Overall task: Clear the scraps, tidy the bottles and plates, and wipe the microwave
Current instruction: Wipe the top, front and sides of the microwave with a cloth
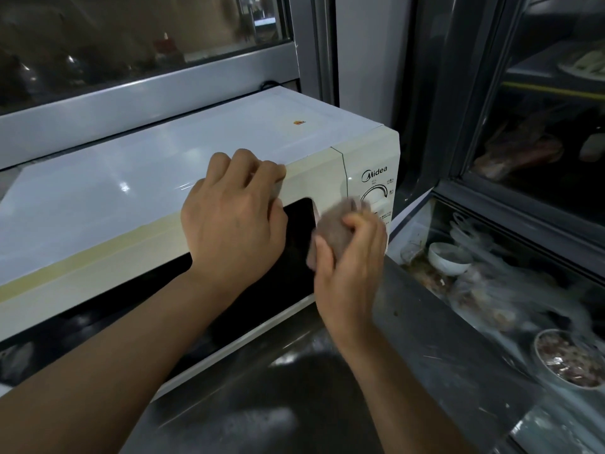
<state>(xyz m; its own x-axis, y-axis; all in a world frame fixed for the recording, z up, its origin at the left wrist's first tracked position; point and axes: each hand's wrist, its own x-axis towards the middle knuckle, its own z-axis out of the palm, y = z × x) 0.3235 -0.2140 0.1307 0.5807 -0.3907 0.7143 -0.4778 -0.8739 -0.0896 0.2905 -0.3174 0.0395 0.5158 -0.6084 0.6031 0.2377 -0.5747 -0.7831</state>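
Our right hand [350,257] has its fingers curled round a bunched brownish-grey cloth [337,227], a tight grip with the thumb over the front of the wad. The cloth is blurred, and it sits against the front of the microwave [163,178], right where the dark door window [294,231] meets the cream control panel [370,165]. The dial [375,194] shows just above the cloth, partly hidden by it, with the Midea logo higher on the panel.

Our left hand [234,217] rests on the top front edge of the microwave, above the window. Its fingers are bent over that edge and the knuckles point up; we cannot tell whether anything is pinched under them, though a pale scrap seems to show below the forefinger.

The microwave stands on a dark steel table [327,388] with its back to a window frame [147,90]. Its top is white and glossy, with a small orange sticker [299,122] towards the rear right. A black cable [271,84] shows behind the back corner.

To the right, lower than the table, a glass-fronted case [491,224] holds a white bowl [448,257], clear plastic bags [484,290] and a round tub of reddish food [569,358]. All of that is blurred.
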